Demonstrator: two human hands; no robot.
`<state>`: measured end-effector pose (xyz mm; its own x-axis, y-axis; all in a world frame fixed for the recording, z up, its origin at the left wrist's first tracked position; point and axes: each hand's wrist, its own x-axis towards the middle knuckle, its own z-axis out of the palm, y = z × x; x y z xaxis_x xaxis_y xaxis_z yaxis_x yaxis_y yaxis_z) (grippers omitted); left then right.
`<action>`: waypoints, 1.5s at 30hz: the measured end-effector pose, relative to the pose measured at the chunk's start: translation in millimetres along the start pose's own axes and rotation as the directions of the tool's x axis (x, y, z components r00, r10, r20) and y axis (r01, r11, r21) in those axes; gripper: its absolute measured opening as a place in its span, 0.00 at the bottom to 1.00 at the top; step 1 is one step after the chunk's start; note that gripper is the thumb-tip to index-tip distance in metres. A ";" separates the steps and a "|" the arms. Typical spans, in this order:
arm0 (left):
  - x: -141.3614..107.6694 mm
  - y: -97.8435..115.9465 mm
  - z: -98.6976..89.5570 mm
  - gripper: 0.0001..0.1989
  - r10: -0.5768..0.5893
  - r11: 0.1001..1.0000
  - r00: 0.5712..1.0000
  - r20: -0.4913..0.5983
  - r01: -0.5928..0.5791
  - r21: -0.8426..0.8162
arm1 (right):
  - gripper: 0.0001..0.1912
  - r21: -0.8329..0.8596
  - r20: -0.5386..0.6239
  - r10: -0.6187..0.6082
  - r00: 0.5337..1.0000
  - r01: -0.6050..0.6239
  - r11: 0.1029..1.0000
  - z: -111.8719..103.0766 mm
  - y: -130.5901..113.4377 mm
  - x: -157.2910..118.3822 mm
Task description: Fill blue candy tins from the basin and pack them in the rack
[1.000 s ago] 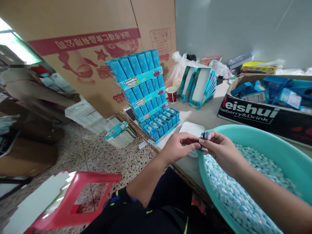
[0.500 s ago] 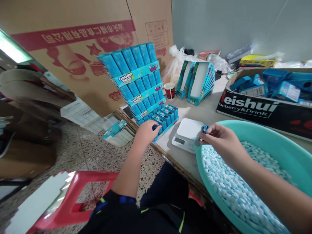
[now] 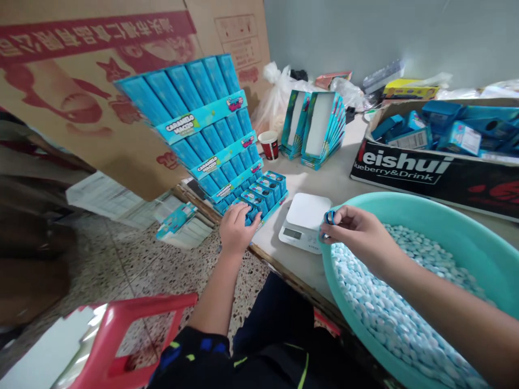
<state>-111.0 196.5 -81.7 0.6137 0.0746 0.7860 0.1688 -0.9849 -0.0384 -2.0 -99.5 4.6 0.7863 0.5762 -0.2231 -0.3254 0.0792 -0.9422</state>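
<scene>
My left hand [image 3: 236,226] is at the near corner of the lowest display tray, its fingers closed round a small blue box [image 3: 248,216]. Other blue boxes [image 3: 271,186] stand upright in that tray, below a tall stack of filled blue trays [image 3: 203,129]. Over the left rim of a turquoise basin [image 3: 430,208], my right hand [image 3: 351,226] pinches a small blue ring-like item [image 3: 329,218]. White and pale blue candies [image 3: 389,292] lie in the basin. A white scale [image 3: 306,219] sits between the trays and the basin.
A black-printed carton [image 3: 425,167] of blue boxes stands behind the basin. Folded blue trays [image 3: 320,129], a paper cup [image 3: 268,146] and a plastic bag [image 3: 275,92] are at the back. A red stool [image 3: 141,308] stands at lower left, near the table edge [image 3: 284,270].
The view has shifted, and the stack looks larger. My left hand has closed more fully round the box at the tray's near corner. My right hand still pinches the blue item.
</scene>
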 end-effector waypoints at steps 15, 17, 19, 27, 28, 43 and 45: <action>8.6 0.5 -2.2 0.09 -0.083 0.993 0.995 0.046 0.087 -0.078 | 0.27 0.123 0.031 0.129 0.991 -0.132 0.984 6.4 -4.0 -1.6; 9.6 11.9 -9.6 0.08 -0.167 0.977 0.986 0.015 0.168 -0.134 | 0.25 0.072 0.064 0.089 0.994 -0.093 0.993 5.8 -0.4 0.8; 10.0 31.0 -18.6 0.06 -0.220 0.960 0.969 -0.116 0.194 -0.204 | 0.23 -0.021 0.124 0.057 0.991 -0.055 0.998 3.8 3.2 4.7; 41.0 102.0 -41.5 0.18 0.212 0.660 0.969 0.130 -0.044 -0.750 | 0.10 -0.384 0.387 -0.138 0.912 0.296 0.875 -3.4 6.1 6.6; 45.1 103.8 -41.3 0.15 0.249 0.622 0.962 0.115 -0.067 -0.780 | 0.10 -0.390 0.414 -0.122 0.902 0.297 0.871 -3.4 5.5 5.8; 60.4 28.3 -28.7 0.12 -0.088 0.952 0.981 0.171 0.133 -0.276 | 0.12 -0.277 0.264 -0.053 0.963 0.128 0.952 4.1 7.0 2.8; 65.5 11.0 -17.0 0.13 -0.099 0.965 0.952 0.288 0.162 -0.206 | 0.12 -0.296 0.271 -0.051 0.961 0.134 0.946 3.8 5.8 2.6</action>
<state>-82.1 187.8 -20.1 0.7901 0.2132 0.5746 0.1037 -0.9705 0.2175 -3.8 -94.5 -0.5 0.6304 0.7700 -0.0984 -0.0467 -0.0889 -0.9949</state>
